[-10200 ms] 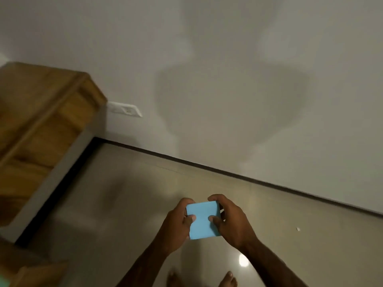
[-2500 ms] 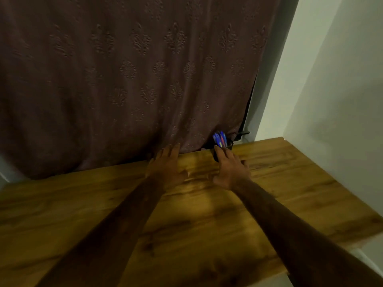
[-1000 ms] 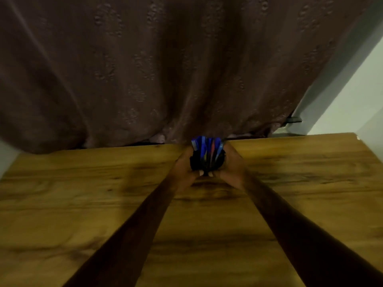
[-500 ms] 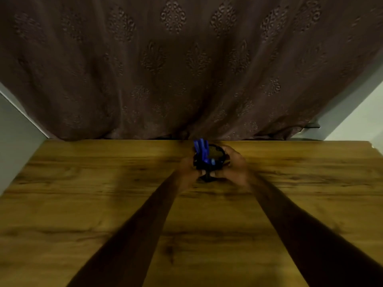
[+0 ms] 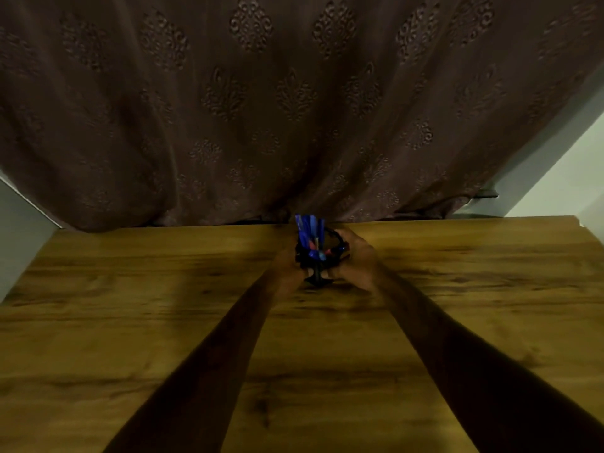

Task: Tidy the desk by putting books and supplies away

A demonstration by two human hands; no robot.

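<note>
The left hand (image 5: pixel 288 267) and right hand (image 5: pixel 357 259) each curled their fingers round a black holder (image 5: pixel 319 263), gripping it from both sides. Blue pens (image 5: pixel 309 231) stood in it, near the worktop's (image 5: pixel 130 289) far edge, just before the curtain (image 5: pixel 294 109).

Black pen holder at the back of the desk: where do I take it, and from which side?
Take the pen holder by its cup wall, from left and right, as the left hand and right hand do now. The pens stick up from the top, blocking a grip from above; the foot is narrow, and the curtain hangs close behind.
</note>
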